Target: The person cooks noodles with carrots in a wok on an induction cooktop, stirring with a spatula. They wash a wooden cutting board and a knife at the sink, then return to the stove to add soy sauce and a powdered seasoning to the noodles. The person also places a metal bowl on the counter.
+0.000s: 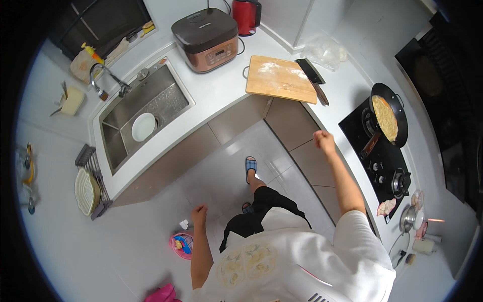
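My left hand (199, 216) hangs beside my body over the floor, fingers curled with nothing seen in them. Near it stands a pink bin (177, 247) with some rubbish inside. My right hand (324, 142), slightly blurred, is curled and apparently bare, near the counter edge beside the gas hob (362, 130). On the hob's far burner a black wok (402, 126) holds a yellowish flat cake (385, 117), its handle (371, 144) angled toward me. A wooden cutting board (279, 81) dusted with white powder lies at the counter corner. A cleaver (311, 70) rests along its right side.
A rice cooker (205, 39) and a red kettle (246, 19) stand behind the board. The steel sink (166, 98) holds a white bowl (144, 127). A clear plastic bag (322, 53) lies by the wall. A crumpled cloth (386, 207) sits at the hob's near end.
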Demonstrator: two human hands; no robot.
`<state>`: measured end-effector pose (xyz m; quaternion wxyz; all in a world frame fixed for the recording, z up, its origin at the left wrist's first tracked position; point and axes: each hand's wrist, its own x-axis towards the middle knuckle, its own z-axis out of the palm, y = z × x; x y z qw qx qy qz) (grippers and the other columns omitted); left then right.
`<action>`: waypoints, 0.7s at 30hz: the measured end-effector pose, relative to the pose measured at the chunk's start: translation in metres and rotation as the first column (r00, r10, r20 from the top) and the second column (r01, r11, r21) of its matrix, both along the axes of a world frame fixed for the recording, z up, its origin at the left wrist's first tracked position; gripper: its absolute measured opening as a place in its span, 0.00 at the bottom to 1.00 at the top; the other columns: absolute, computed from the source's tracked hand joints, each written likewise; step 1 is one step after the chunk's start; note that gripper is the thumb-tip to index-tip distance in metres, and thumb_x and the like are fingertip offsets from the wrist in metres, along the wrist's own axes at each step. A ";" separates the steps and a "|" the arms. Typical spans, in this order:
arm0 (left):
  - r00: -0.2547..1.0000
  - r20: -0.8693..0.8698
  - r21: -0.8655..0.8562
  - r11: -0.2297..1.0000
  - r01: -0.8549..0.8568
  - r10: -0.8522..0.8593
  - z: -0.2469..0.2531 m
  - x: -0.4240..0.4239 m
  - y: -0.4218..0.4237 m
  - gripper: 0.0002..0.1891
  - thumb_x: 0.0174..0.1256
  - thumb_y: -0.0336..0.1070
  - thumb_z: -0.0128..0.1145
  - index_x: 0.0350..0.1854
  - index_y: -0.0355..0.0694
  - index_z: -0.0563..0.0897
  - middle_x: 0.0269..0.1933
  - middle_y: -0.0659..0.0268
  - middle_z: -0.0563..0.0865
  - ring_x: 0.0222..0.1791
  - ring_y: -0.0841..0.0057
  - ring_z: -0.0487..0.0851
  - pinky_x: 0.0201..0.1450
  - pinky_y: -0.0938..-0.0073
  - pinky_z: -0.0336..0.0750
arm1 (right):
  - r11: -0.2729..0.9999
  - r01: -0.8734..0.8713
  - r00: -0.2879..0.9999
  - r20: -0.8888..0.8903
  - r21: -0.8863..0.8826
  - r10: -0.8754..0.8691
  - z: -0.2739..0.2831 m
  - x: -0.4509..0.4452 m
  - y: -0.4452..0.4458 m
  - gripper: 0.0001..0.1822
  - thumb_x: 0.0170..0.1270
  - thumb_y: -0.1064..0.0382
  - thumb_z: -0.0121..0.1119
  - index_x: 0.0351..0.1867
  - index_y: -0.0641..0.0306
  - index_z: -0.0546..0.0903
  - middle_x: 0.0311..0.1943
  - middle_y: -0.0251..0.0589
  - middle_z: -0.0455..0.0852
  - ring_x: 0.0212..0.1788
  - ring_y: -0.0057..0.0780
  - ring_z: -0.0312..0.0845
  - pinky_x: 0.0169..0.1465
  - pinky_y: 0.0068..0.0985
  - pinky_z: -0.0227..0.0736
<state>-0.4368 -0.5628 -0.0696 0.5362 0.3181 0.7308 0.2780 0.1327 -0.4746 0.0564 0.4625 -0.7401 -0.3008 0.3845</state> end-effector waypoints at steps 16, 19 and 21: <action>0.817 0.577 -0.228 0.957 0.180 -0.016 0.094 0.321 0.375 0.23 0.63 0.46 0.54 0.59 0.45 0.69 0.53 0.68 0.78 0.55 0.76 0.74 0.53 0.70 0.65 | 0.819 0.118 0.688 0.641 -0.562 0.341 -0.024 0.125 0.222 0.18 0.45 0.63 0.55 0.38 0.69 0.78 0.39 0.56 0.81 0.43 0.49 0.78 0.48 0.38 0.73; 0.714 0.666 -0.402 0.910 0.101 0.214 0.077 0.364 0.411 0.21 0.63 0.50 0.54 0.55 0.46 0.71 0.53 0.69 0.78 0.57 0.76 0.72 0.54 0.70 0.64 | 0.838 0.070 0.728 0.602 -0.541 0.328 -0.034 0.136 0.232 0.17 0.44 0.64 0.55 0.37 0.71 0.78 0.37 0.59 0.81 0.42 0.50 0.78 0.48 0.37 0.72; 0.676 0.668 -0.470 0.881 0.058 0.311 0.066 0.377 0.422 0.20 0.63 0.50 0.53 0.53 0.47 0.72 0.52 0.70 0.78 0.58 0.75 0.71 0.55 0.70 0.63 | 0.871 0.070 0.770 0.581 -0.487 0.264 -0.040 0.140 0.232 0.16 0.42 0.65 0.54 0.34 0.72 0.79 0.35 0.60 0.81 0.41 0.51 0.78 0.47 0.36 0.72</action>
